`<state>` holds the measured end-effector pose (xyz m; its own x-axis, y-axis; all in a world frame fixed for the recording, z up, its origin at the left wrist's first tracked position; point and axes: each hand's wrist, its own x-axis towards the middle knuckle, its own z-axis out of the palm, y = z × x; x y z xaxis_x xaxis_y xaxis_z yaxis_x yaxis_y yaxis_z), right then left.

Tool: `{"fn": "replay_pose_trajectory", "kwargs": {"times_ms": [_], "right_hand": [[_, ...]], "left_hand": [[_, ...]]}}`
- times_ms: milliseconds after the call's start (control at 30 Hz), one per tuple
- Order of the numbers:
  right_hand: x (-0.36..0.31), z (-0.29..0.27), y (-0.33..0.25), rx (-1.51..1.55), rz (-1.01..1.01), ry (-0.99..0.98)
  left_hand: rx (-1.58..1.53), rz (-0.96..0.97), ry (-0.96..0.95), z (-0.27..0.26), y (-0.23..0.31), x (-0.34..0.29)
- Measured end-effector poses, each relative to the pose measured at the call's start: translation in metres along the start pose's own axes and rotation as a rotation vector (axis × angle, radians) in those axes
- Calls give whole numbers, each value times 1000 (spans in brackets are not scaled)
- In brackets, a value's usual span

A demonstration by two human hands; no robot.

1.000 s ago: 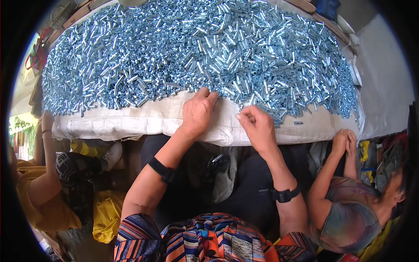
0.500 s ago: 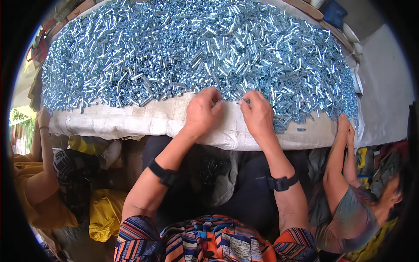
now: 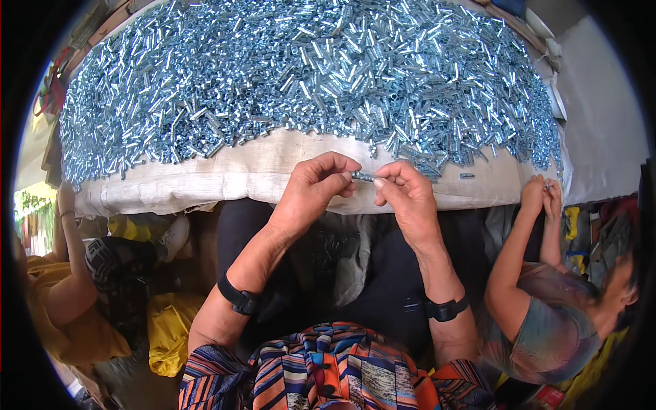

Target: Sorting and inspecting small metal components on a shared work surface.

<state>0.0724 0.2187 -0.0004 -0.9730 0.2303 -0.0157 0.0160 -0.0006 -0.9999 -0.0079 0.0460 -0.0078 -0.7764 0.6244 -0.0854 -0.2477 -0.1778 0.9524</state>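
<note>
In front of me, my left hand (image 3: pixel 311 188) and my right hand (image 3: pixel 412 203) meet over the near edge of a cloth-covered table. Thumbs and fingers of both pinch a small, shiny metal sleeve (image 3: pixel 363 176), one hand at each end. Whether it is one piece or two fitted end to end, I cannot tell. Just beyond my fingers spreads a wide heap of loose metal tubes and sleeves (image 3: pixel 273 82), bluish silver, some short like rings and others longer. A lone sleeve (image 3: pixel 467 176) lies on the cloth to the right of my right hand.
Pale cloth (image 3: pixel 171 181) covers the table's near edge. At the right, another person's hands (image 3: pixel 540 198) hold a small part by the edge; at the left, a person's arm (image 3: pixel 67 225) reaches up to the table. A yellow bag (image 3: pixel 174 331) lies low at the left.
Both hands have drawn back from the heap toward me and come together. The metal sleeve now shows held between them. The person at the right has lifted their hands slightly.
</note>
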Motion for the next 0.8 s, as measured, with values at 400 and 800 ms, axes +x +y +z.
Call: {"fn": "replay_pose_trajectory", "kwargs": {"times_ms": [400,800], "right_hand": [[-12,-4,8,154,-53,16],[-20,-2,21,373,-19,3]], "left_hand": [[-75,-33,-63,1,-2,-1],[-252,-161,-100,-3,-13,2]]}}
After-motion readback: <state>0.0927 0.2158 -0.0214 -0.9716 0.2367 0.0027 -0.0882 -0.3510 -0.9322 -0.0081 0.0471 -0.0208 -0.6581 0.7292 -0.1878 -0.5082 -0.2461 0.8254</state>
